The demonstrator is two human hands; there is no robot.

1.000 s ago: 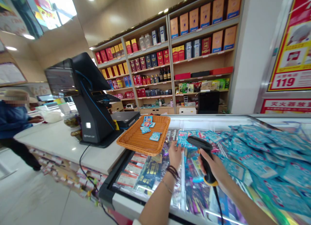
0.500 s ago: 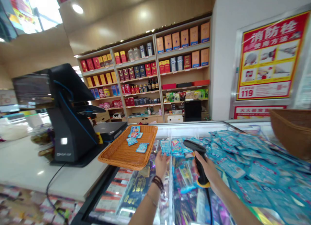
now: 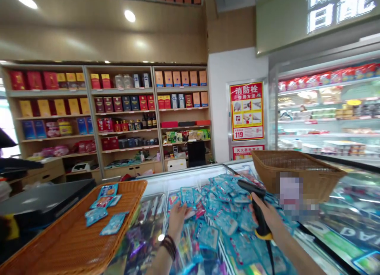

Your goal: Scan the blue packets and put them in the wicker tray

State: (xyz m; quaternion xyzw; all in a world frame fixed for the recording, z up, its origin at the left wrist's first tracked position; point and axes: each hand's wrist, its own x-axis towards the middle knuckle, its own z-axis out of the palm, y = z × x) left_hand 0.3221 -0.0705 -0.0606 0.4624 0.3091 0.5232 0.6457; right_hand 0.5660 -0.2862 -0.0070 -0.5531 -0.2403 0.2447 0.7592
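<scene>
Packets (image 3: 227, 222) lie heaped on the freezer (image 3: 154, 179), four or so more in the tray (image 3: 68, 243). The left hand (image 3: 176, 219) has its fingers at the heap's near-left packets; whether they pinch one I cannot tell. The right hand (image 3: 265, 215) is wrapped round the scanner (image 3: 251, 186). This looks like scanner-and-packet work, calling for a sure pinch and a clear nose. Leftward, there is room up to the tray's raised rim; rightward, the basket (image 3: 308, 178) crowds the scanner.
</scene>
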